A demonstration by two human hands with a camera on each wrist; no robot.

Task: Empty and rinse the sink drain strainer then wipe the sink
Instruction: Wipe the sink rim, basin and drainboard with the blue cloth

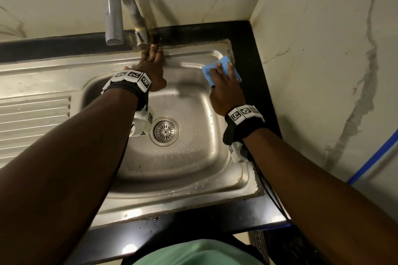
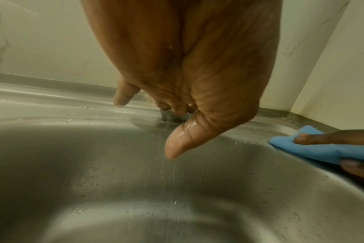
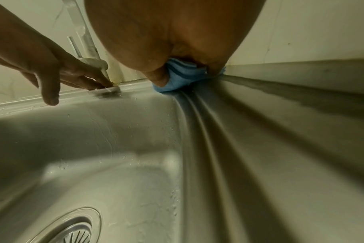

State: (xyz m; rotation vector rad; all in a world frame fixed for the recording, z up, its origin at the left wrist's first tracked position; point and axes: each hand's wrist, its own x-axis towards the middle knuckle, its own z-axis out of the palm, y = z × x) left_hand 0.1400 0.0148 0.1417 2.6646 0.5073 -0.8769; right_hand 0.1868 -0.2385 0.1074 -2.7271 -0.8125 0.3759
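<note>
The round steel strainer [image 1: 165, 131] [image 3: 73, 230] sits in the drain of the wet steel sink [image 1: 189, 170]. My left hand [image 1: 150, 55] [image 2: 175, 131] reaches to the back rim, its straight fingers [image 3: 89, 80] touching the base of the faucet [image 1: 113, 6], thumb hanging free. My right hand [image 1: 224, 75] [image 3: 177, 72] presses a folded blue cloth [image 1: 223, 64] [image 2: 314, 151] [image 3: 177, 78] flat onto the sink's back right rim corner, fingers stretched over it. No water runs from the spout.
A ribbed draining board [image 1: 34, 118] lies left of the basin. A black counter edge [image 1: 254, 75] and marble walls [image 1: 323, 49] close in the back and right. The faucet lever [image 1: 141, 38] stands just above my left fingertips.
</note>
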